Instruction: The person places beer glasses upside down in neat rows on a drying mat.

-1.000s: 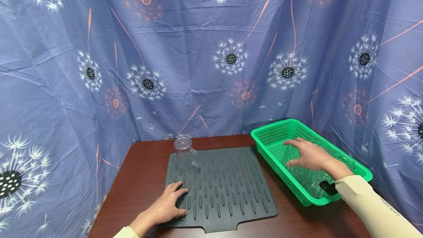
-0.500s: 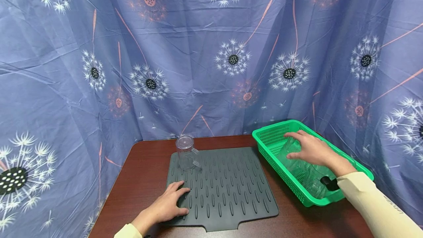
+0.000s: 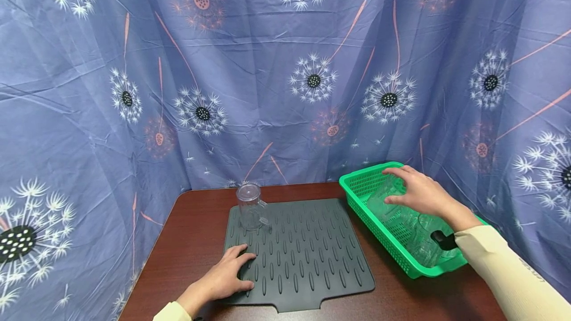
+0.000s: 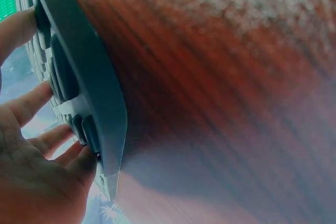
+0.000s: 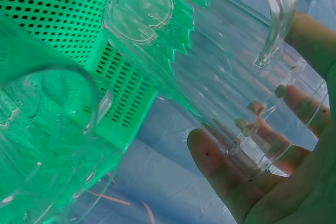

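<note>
My right hand (image 3: 421, 194) grips a clear glass mug (image 5: 194, 66) over the green basket (image 3: 379, 229). In the right wrist view, fingers and thumb curl round the mug's rim end; its round base points away from the palm and its handle (image 5: 278, 19) lies along the upper side. Another clear glass mug (image 5: 50, 145) sits in the basket below. My left hand (image 3: 225, 276) rests with spread fingers on the left edge of the dark grey ridged mat (image 3: 308, 246). Beyond it, a clear mug (image 3: 251, 207) stands upside down on the mat's far left corner, handle to the right.
The mat lies on a reddish-brown wooden table (image 3: 178, 232). To its right the basket stands at a slant, with more clear glassware (image 3: 426, 241) in its near end. A blue dandelion-print curtain (image 3: 267, 88) hangs behind and at both sides.
My right hand has risen slightly, and the mug in it has come up and swung its base leftward in the basket. My left hand and the mug on the mat have stayed put.
</note>
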Motion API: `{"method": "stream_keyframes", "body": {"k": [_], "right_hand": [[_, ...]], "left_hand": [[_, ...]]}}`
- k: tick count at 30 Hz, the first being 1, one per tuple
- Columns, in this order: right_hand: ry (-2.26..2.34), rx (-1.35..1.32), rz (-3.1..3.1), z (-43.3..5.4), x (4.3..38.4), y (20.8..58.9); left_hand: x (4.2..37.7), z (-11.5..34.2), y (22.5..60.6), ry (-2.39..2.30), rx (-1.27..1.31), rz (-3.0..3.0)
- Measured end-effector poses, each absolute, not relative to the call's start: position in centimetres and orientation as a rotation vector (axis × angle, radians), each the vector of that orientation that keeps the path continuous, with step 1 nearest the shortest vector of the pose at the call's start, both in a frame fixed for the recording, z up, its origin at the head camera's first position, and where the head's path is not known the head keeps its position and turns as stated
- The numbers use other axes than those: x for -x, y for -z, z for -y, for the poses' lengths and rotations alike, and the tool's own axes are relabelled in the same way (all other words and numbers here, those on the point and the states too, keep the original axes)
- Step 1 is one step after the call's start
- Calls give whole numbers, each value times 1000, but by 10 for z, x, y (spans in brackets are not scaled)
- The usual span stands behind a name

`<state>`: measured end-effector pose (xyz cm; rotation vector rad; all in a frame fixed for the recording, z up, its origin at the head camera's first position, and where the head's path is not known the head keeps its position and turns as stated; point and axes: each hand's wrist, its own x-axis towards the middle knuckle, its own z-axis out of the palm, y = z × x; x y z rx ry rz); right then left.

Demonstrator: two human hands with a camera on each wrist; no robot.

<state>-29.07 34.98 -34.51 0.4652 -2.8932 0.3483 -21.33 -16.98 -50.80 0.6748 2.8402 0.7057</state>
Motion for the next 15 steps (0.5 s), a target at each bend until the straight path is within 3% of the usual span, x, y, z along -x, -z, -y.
{"method": "stream_keyframes", "body": {"k": [15], "right_hand": [[-559,-492,2809,-334,287,335]], "left_hand": [[214,169,508,-730,-653,-2824]]}}
